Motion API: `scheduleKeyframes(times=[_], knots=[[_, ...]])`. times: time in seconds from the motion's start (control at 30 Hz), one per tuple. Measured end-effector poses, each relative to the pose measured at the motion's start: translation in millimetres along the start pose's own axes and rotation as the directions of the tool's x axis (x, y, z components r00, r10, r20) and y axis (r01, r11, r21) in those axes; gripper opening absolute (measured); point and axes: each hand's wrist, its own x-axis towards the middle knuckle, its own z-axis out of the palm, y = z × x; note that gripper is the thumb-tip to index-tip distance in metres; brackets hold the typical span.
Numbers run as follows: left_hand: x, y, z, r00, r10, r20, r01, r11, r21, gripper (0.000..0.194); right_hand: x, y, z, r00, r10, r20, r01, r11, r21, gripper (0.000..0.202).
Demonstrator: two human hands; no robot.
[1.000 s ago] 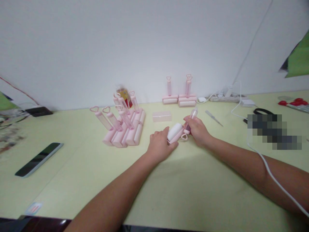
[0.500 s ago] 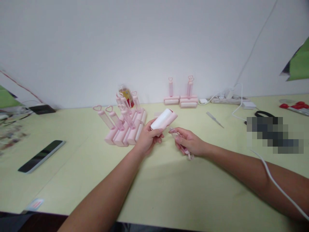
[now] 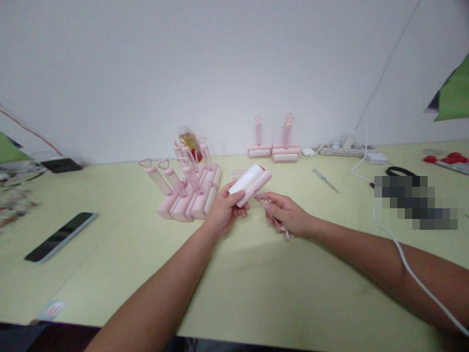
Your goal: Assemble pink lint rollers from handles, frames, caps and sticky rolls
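My left hand (image 3: 227, 209) is closed around a pink lint roller head (image 3: 246, 185) with a white roll, tilted up to the right. Between the fingers of my right hand (image 3: 284, 213) is a clear pink lint roller handle (image 3: 264, 199), its heart loop pointing down towards me. The handle's upper end is at the lower edge of the head; whether it sits inside cannot be made out. Left of my hands stand several pink lint rollers (image 3: 183, 208) in a cluster, handles up with heart-shaped loops.
Further lint rollers (image 3: 286, 152) stand by the wall. A thin pointed tool (image 3: 325, 180) lies right of my hands, a phone (image 3: 61, 237) far left. A power strip (image 3: 346, 151) is at the back right. A white cable (image 3: 406, 264) crosses over my right forearm.
The head and handle have come together: the handle's upper end, apart from the head before, now meets its lower edge. Both hands keep their hold. The view has shifted slightly.
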Motion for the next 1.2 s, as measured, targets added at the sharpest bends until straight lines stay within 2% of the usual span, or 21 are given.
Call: scheduleKeyframes(times=[0.27,0.6,0.83,1.2], knots=[[1,-2,-1.3,1.000,0.014,-0.023,-0.013,0.999,0.038,0.049,0,-4,4,0.997,0.025,-0.069,-0.031,0.996,-0.088,0.044],[1,1,-1.2,1.000,0.017,-0.013,-0.015,0.992,0.126,0.057,2,5,3,0.989,-0.080,-0.125,0.044,0.964,-0.264,0.041],[1,3,1.9,0.998,0.052,-0.022,-0.045,0.972,0.230,0.060,-1,6,6,0.989,-0.069,-0.132,0.035,0.970,-0.242,0.041],[3,-6,2.8,0.999,-0.039,0.008,0.035,0.968,0.247,0.061,-1,10,3,0.994,-0.028,-0.106,0.005,0.977,-0.211,0.038]])
